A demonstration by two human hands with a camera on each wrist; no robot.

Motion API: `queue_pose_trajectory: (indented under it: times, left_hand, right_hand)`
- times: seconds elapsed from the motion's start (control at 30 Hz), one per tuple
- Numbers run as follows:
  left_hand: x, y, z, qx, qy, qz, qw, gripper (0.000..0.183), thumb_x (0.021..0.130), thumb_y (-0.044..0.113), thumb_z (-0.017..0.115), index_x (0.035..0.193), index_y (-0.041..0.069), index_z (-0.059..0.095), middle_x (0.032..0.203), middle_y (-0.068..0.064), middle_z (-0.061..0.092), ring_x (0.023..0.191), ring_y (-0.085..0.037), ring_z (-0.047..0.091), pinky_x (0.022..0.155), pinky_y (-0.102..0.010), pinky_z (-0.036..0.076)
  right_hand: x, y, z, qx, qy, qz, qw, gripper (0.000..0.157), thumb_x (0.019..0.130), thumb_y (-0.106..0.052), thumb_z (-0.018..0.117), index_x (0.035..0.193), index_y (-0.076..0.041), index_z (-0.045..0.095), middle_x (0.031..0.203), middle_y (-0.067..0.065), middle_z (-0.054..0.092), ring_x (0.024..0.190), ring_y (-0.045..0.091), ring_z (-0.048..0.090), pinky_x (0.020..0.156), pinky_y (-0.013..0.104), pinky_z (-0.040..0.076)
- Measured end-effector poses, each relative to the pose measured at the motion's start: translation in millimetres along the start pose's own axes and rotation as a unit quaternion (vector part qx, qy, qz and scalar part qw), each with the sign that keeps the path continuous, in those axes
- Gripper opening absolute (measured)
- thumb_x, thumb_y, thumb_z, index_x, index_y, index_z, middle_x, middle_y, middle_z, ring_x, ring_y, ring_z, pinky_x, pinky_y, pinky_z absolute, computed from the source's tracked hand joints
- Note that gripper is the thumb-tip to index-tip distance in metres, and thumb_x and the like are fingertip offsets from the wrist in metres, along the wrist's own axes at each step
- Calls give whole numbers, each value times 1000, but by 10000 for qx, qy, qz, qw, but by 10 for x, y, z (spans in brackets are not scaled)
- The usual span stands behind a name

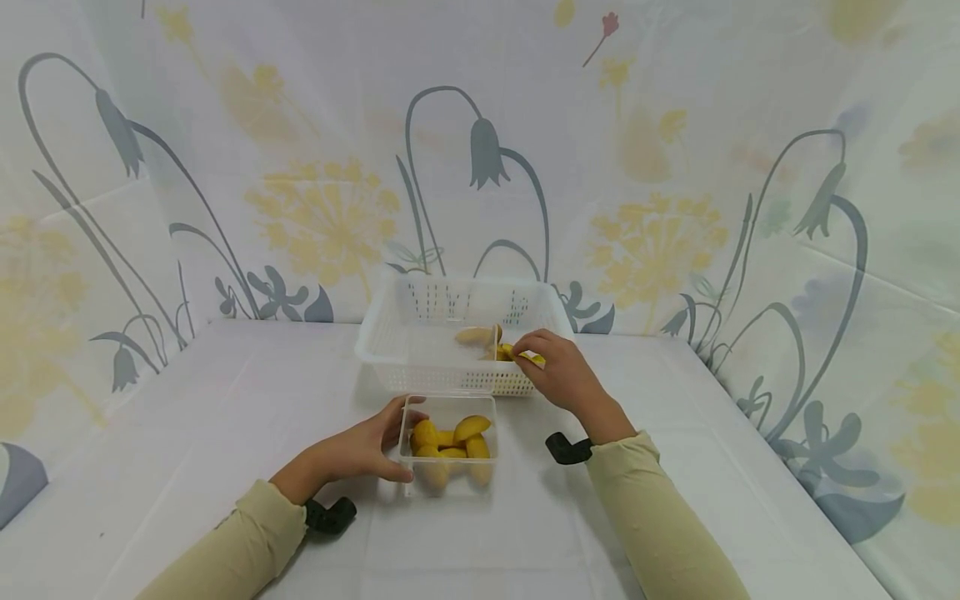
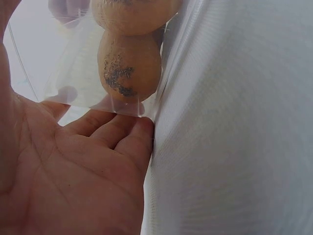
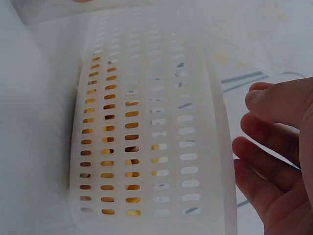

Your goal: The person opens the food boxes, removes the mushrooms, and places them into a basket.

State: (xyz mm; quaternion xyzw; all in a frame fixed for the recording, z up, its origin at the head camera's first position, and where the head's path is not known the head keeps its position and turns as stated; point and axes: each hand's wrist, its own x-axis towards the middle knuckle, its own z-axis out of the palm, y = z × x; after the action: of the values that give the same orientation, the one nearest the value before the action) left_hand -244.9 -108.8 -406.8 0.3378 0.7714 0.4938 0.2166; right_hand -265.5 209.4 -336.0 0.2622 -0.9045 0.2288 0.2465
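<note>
My left hand [image 1: 367,443] holds the left side of a small clear plastic box [image 1: 450,460], thumb at its front corner and fingers toward the back. Several yellow mushrooms [image 1: 471,428] lie in the box; in the left wrist view one pale stem [image 2: 128,71] with dark specks shows through its wall. My right hand [image 1: 558,367] reaches over the front right rim of a white slotted basket [image 1: 397,375], its fingertips right above yellow mushrooms [image 1: 504,352]. In the right wrist view its loosely bent fingers [image 3: 254,178] are beside the basket rim, with nothing visible between them.
A tan mushroom [image 1: 474,336] lies farther left inside the basket, next to a clear upright edge. White cloth [image 1: 240,417] covers the table. Behind the basket rises a flower-printed curtain [image 1: 480,217]. Black wrist mounts [image 1: 330,515] sit at both cuffs.
</note>
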Motion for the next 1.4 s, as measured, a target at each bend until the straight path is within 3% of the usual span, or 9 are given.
queue_pose_trajectory:
  times: [0.37,0.6,0.83,1.03,1.4]
  left_hand:
    - [-3,-1,0,-27,-12,29,10000,99,69,18,79,141,18,11,144,-10,31,137,-23,25,111,-43,20]
    - [-2,1,0,-12,-14,-3,10000,97,70,16,78,141,19,11,144,-9,31,137,-21,26,110,-33,24]
    - [-3,10,5,-36,-8,2,10000,98,70,16,78,141,18,11,144,-9,31,137,-23,26,111,-44,21]
    - [-5,14,8,-33,3,-3,10000,98,70,16,77,141,17,11,144,-10,31,137,-23,26,111,-45,20]
    - [-3,5,6,-2,-25,15,10000,96,71,19,77,141,17,11,145,-10,30,137,-23,25,111,-45,21]
  right_hand:
    - [14,-164,-81,179,-137,-103,9997,8,85,-22,63,91,-20,67,94,-6,65,91,14,62,81,32,51]
    - [10,-274,-99,325,-288,-244,9988,10,84,-19,64,93,-17,67,93,-5,65,89,13,63,80,32,52]
    - [0,-400,-90,275,-537,-606,9963,13,84,-20,64,97,-19,66,99,-6,64,94,10,61,81,28,51]
    - [-7,-491,-30,261,-697,-1009,9921,11,84,-19,64,94,-19,68,97,-8,64,93,8,59,82,25,50]
    - [-40,-690,60,161,-1551,-1029,9824,16,85,-23,64,100,-19,67,102,-7,61,93,9,58,83,23,49]
